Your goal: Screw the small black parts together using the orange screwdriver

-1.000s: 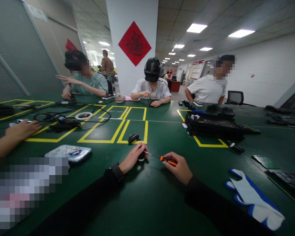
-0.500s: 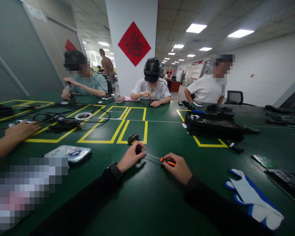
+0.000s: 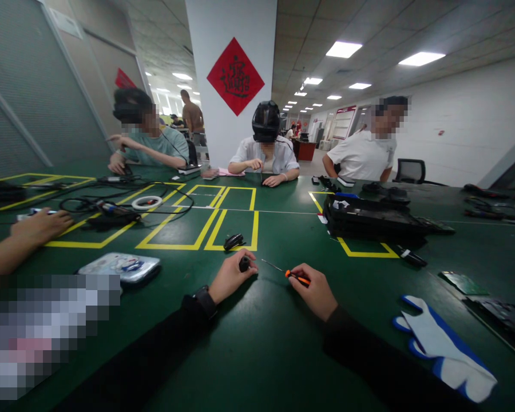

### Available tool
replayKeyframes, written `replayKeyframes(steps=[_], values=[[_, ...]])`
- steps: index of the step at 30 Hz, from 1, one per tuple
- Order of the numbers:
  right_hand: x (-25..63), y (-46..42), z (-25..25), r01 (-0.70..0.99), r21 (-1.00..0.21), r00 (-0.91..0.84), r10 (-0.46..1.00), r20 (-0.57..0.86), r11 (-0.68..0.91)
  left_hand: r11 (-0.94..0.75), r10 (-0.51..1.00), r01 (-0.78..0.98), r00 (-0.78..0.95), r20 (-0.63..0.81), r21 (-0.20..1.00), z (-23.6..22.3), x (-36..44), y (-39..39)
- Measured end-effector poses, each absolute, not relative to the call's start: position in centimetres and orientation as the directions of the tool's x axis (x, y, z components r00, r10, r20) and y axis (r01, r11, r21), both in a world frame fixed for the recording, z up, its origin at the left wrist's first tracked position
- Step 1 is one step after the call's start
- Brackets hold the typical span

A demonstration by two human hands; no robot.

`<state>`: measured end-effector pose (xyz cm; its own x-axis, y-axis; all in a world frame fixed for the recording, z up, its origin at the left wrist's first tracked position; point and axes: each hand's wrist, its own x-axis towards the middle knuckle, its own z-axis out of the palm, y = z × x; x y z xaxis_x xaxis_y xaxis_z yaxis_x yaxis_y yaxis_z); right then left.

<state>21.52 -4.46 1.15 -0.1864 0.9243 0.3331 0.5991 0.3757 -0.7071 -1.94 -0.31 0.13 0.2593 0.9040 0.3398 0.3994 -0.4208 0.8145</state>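
Observation:
My left hand [image 3: 233, 276] is closed around a small black cylindrical part [image 3: 244, 264], whose kind I cannot make out. A dark band sits on that wrist. To its right, my right hand [image 3: 314, 289] grips a screwdriver [image 3: 298, 278] by its orange and black handle. The thin metal shaft points left toward the black part, with a small gap between tip and part. Just beyond my left hand a small black bundle [image 3: 233, 242] lies on the green table [image 3: 266, 343].
Black casings [image 3: 369, 217] are stacked at the right, past a white and blue glove [image 3: 446, 349]. A clear case [image 3: 119, 268] lies left, near another person's hand [image 3: 40, 229] and tangled cables [image 3: 107, 209]. Several people are across the table, one in a black helmet [image 3: 266, 121].
The screwdriver's tip has come away from the black part, leaving a gap. My right hand has shifted slightly right, and my left hand has turned a little.

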Motion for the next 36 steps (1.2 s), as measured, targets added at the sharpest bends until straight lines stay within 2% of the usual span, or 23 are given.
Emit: replayKeyframes(steps=[4, 9, 11, 13, 15, 17, 20, 24, 27, 30, 33, 36], values=[[21.6, -4.2, 0.6, 0.656, -0.647, -0.188, 0.914, 0.359, 0.389, -0.387, 0.914, 0.369, 0.271, 0.300, 0.845, 0.1, -2.0, -0.1], [21.5, -4.1, 0.4, 0.709, -0.576, -0.217, 0.903, 0.371, 0.408, -0.342, 0.937, 0.304, 0.186, 0.296, 0.889, 0.4, -2.3, 0.1], [21.2, -4.4, 0.8, 0.727, -0.533, -0.226, 0.884, 0.411, 0.433, -0.247, 0.962, 0.163, 0.163, 0.221, 0.955, 0.8, -2.2, -0.2], [20.6, -4.9, 1.5, 0.735, -0.485, -0.233, 0.849, 0.475, 0.473, -0.140, 0.972, -0.051, 0.183, 0.147, 0.989, 1.2, -1.8, -0.7], [19.7, -5.7, 2.2, 0.703, -0.458, -0.272, 0.800, 0.535, 0.545, -0.044, 0.965, -0.255, 0.238, 0.107, 0.966, 1.6, -1.1, -1.7], [18.7, -6.5, 2.6, 0.621, -0.443, -0.355, 0.736, 0.577, 0.647, 0.056, 0.935, -0.349, 0.347, 0.073, 0.935, 1.9, -0.2, -2.9], [17.5, -7.4, 2.7, 0.467, -0.434, -0.499, 0.635, 0.590, 0.770, 0.163, 0.856, -0.309, 0.516, 0.021, 0.937, 2.4, 0.9, -4.8], [17.2, -7.5, 2.1, 0.348, -0.497, -0.552, 0.603, 0.577, 0.795, 0.100, 0.855, -0.243, 0.518, 0.042, 0.965, 2.8, 1.2, -5.8], [17.6, -7.2, 1.7, 0.338, -0.518, -0.500, 0.616, 0.608, 0.786, 0.013, 0.884, -0.194, 0.462, 0.080, 0.981, 2.7, 1.0, -5.8], [17.8, -7.2, 1.5, 0.361, -0.422, -0.545, 0.555, 0.628, 0.832, -0.054, 0.910, -0.086, 0.406, 0.085, 0.995, 2.1, 1.1, -5.9], [17.8, -7.3, 1.8, 0.394, -0.293, -0.639, 0.488, 0.595, 0.871, -0.066, 0.904, -0.033, 0.420, 0.074, 0.997, 1.6, 1.3, -5.9], [18.2, -7.1, 2.8, 0.443, -0.305, -0.598, 0.531, 0.600, 0.843, -0.154, 0.902, 0.028, 0.411, 0.129, 0.988, 1.6, 1.0, -5.2]])
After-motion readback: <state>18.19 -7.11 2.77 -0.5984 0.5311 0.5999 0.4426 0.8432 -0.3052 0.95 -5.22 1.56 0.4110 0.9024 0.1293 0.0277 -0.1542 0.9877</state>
